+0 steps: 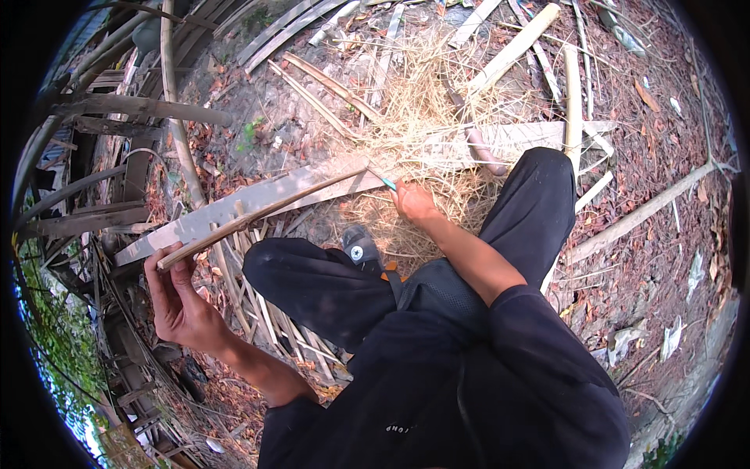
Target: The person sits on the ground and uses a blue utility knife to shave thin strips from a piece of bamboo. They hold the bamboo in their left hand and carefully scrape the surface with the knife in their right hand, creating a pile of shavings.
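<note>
My left hand (186, 309) pinches the near end of a long, narrow wooden stick (269, 206), which slants up and to the right. At its far end, my right hand (416, 203) is closed around a small knife (387, 183) with a teal handle. The dark, thin blade meets the stick's tip or lies right beside it; I cannot tell which. Beneath the stick runs a flat grey plank (183, 226). Pale curly shavings (418, 98) are heaped beyond and around my right hand. A tool with a brown, rounded handle (484, 151) lies on them.
Split strips (301, 336) lie in a bundle by my left knee. Pale poles (516, 48) and boards (289, 31) are strewn at the far side. To the left stands a stack of weathered timber (117, 211). Another branch (641, 213) crosses the leafy ground at right.
</note>
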A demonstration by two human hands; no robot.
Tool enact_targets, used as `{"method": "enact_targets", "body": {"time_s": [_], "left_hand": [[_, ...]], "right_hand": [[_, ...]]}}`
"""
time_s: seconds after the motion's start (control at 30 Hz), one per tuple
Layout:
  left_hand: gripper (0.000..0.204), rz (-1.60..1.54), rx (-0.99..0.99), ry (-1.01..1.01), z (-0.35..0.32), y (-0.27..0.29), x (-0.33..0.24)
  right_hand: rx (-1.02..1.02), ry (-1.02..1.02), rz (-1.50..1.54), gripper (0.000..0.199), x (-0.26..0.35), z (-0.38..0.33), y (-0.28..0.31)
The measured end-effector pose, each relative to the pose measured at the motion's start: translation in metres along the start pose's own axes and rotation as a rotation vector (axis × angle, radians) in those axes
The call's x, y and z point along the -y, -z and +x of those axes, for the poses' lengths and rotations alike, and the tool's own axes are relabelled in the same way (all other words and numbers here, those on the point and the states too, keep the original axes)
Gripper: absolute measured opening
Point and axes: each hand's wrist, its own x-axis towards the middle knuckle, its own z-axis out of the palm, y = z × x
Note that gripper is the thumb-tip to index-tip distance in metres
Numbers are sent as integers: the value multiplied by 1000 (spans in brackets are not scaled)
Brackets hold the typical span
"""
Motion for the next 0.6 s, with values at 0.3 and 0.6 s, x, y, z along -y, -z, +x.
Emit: {"method": "enact_targets", "body": {"time_s": [0.3,0.6], "left_hand": [[18,-73,17,-50,-1,36,46],[30,24,-36,-107,0,63,75]], "right_hand": [[-15,37,-5,41,16,14,11],[-106,14,-31,32,38,38,-14]]}}
